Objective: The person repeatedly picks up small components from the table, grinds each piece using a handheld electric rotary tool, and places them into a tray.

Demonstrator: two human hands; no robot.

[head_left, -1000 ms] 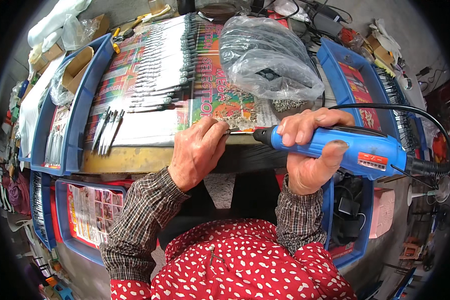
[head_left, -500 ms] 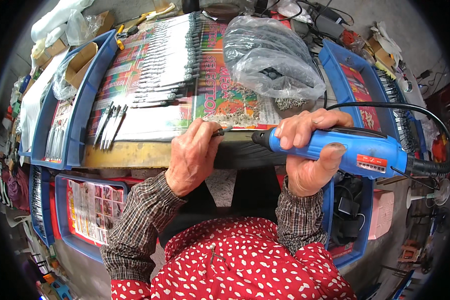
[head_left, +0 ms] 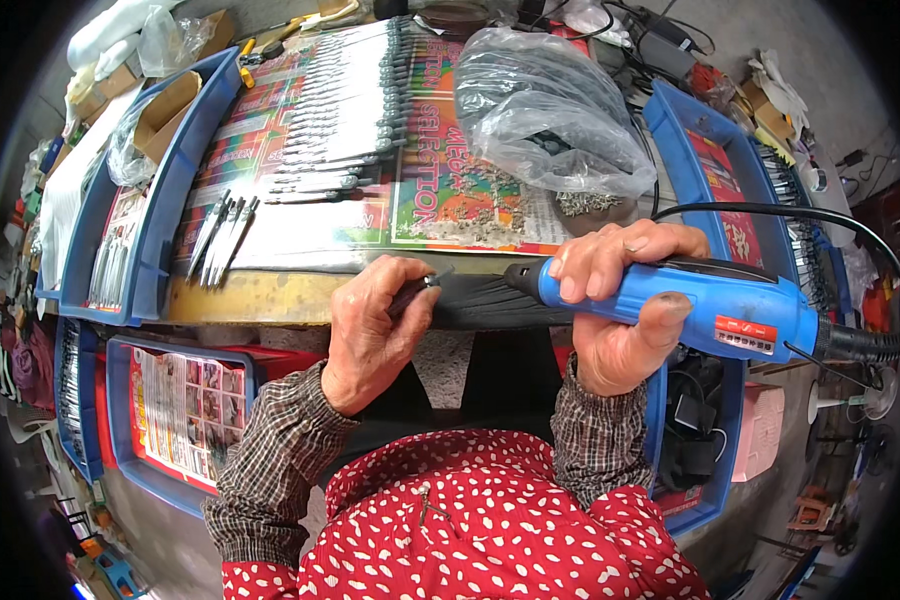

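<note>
My left hand (head_left: 370, 335) is closed round a small dark slim piece (head_left: 410, 294), held just in front of the table's near edge. The fingers cover most of it, so its kind is not clear. My right hand (head_left: 625, 300) grips a blue electric screwdriver (head_left: 720, 308), which lies level with its black nose toward the left hand. A gap separates that nose from the dark piece. Beyond the hands, small metal screws (head_left: 485, 222) lie scattered on the printed sheet. Slim silver rods with dark ends (head_left: 345, 110) form a long row, and several more (head_left: 222, 240) lie at the left.
A clear plastic bag (head_left: 560, 125) of dark parts stands behind a dish of screws (head_left: 586, 203). Blue trays (head_left: 152, 235) flank the table (head_left: 260, 300), with another blue tray (head_left: 120, 400) lower left. The screwdriver's black cable (head_left: 830, 212) loops at the right.
My left hand has drawn a little left and down, away from the screwdriver's nose, and turned the dark piece. My right hand and the screwdriver have stayed almost in place.
</note>
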